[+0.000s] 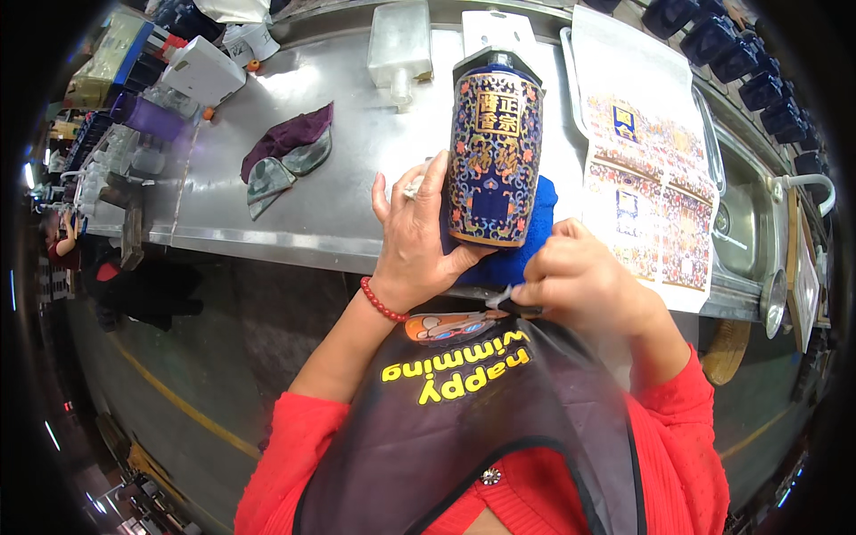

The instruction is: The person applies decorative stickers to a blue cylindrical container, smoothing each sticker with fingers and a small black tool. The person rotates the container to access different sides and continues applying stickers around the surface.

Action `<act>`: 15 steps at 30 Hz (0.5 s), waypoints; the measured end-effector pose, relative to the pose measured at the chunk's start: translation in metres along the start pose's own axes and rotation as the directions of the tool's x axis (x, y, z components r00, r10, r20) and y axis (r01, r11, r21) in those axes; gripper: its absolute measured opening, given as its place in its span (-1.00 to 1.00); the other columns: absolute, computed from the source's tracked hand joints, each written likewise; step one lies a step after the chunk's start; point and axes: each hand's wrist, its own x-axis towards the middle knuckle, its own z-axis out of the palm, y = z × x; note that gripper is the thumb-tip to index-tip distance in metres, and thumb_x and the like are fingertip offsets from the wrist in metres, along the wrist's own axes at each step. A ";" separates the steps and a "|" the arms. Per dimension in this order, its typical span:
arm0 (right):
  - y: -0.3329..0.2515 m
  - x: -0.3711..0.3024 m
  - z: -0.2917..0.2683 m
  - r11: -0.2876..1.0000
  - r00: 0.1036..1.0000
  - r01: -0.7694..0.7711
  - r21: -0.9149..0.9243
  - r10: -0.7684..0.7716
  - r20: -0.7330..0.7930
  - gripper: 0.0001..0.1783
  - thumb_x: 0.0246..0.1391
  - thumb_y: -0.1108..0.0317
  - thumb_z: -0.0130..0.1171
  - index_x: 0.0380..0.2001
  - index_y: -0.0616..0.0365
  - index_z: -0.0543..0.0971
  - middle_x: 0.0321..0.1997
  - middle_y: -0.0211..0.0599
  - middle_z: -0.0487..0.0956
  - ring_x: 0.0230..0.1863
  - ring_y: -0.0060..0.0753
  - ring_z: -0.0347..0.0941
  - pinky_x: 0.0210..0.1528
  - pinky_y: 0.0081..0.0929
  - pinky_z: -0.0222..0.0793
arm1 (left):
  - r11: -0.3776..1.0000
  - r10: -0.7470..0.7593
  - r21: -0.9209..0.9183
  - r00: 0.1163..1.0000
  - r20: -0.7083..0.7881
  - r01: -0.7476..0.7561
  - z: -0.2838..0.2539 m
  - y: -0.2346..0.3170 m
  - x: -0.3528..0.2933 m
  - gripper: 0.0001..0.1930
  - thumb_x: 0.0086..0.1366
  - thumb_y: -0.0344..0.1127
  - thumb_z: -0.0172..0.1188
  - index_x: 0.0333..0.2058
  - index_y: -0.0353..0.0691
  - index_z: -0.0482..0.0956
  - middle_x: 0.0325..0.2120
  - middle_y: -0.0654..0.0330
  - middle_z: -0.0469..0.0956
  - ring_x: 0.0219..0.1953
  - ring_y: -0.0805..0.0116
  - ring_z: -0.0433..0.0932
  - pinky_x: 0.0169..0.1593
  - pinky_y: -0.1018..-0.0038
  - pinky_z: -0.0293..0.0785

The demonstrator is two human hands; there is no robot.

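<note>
A dark blue bottle (496, 169) covered in a colourful floral pattern with gold panels lies over a bright blue cloth (540, 209), its neck pointing away from me. My left hand (414, 223) grips it by the left side, with the thumb under the base end. Near the table's front edge, my right hand (571, 272) is closed around a small tool (510, 301) with a dark handle and a pale tip. That tool is partly hidden by my fingers, so its exact kind is unclear. The tool is apart from the bottle, close to my dark apron (464, 428).
Right of the bottle, printed patterned sheets (655, 178) lie over a tray, beside a metal sink (744, 232). A clear glass bottle (399, 49) lies at the back. A maroon and camouflage cloth (290, 156) rests on the metal table (348, 89). Dark blue bottles (736, 58) line the far right.
</note>
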 end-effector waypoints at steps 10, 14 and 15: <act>0.012 0.082 -0.057 0.960 0.961 -0.277 -0.035 0.277 0.000 -0.76 -0.05 0.33 0.48 -0.26 0.04 0.69 -0.42 -0.39 0.56 -0.38 -0.24 0.51 -0.14 -0.28 0.35 | 0.990 0.039 0.138 0.998 -0.046 -0.033 -0.013 0.017 0.009 0.11 0.02 0.31 0.45 0.37 -0.34 0.24 0.23 0.01 0.42 0.28 0.01 0.32 0.41 -0.27 -0.32; 0.039 0.117 -0.081 0.593 0.921 -0.347 -0.726 0.069 -0.384 -0.87 -0.03 0.40 0.37 -0.42 0.07 0.58 -0.48 -0.32 0.48 -0.50 -0.17 0.42 -0.34 -0.26 0.33 | 0.993 0.007 0.116 0.997 -0.073 0.001 -0.011 0.019 0.005 0.11 -0.01 0.35 0.45 0.33 -0.34 0.28 0.19 0.01 0.45 0.26 0.00 0.33 0.41 -0.28 -0.32; 0.036 0.115 -0.075 0.673 0.956 -0.245 -0.697 0.049 -0.289 -0.84 -0.06 0.42 0.35 -0.48 0.04 0.51 -0.49 -0.33 0.40 -0.53 -0.17 0.36 -0.34 -0.23 0.30 | 0.994 0.008 0.108 0.996 -0.094 0.002 -0.011 0.017 0.004 0.11 -0.01 0.35 0.46 0.33 -0.33 0.29 0.19 0.02 0.46 0.26 0.00 0.33 0.41 -0.28 -0.32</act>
